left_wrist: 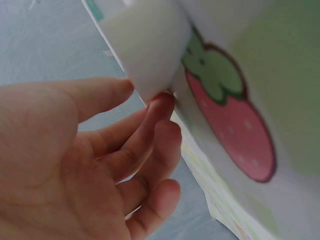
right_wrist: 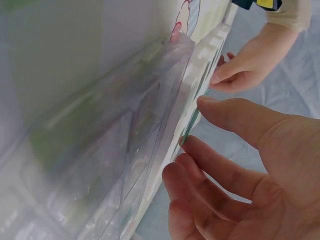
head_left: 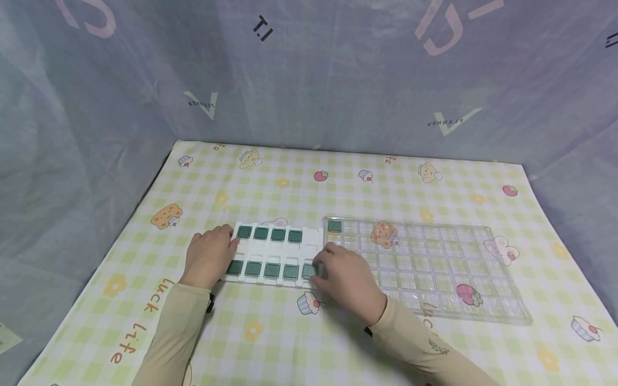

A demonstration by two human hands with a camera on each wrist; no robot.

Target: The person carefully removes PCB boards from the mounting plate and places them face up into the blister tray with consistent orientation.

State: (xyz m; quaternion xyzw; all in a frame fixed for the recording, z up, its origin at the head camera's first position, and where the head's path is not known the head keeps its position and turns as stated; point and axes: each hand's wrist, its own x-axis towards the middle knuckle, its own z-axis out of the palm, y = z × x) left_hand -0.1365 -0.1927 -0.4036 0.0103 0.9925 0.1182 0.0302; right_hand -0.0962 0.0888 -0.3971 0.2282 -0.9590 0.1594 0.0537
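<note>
Progress: you look to be near the start of shifting chips from the white tray [head_left: 277, 250] to the clear tray [head_left: 420, 262] beside it. Done: one seated chip [head_left: 335, 225], in the clear tray's far-left corner compartment; no other chip shows there, though your arm covers part. Left: nine visible at the white tray, four in the far row, five in the near; the far row's right-end slot is bare. Your right hand [head_left: 347, 276] pinches the near row's right-end chip [right_wrist: 189, 127] between thumb and forefinger, gap narrow; cannot tell if it is clear of its slot. Your left hand [head_left: 208, 257] grips the white tray's left end, thumb against fingers.
</note>
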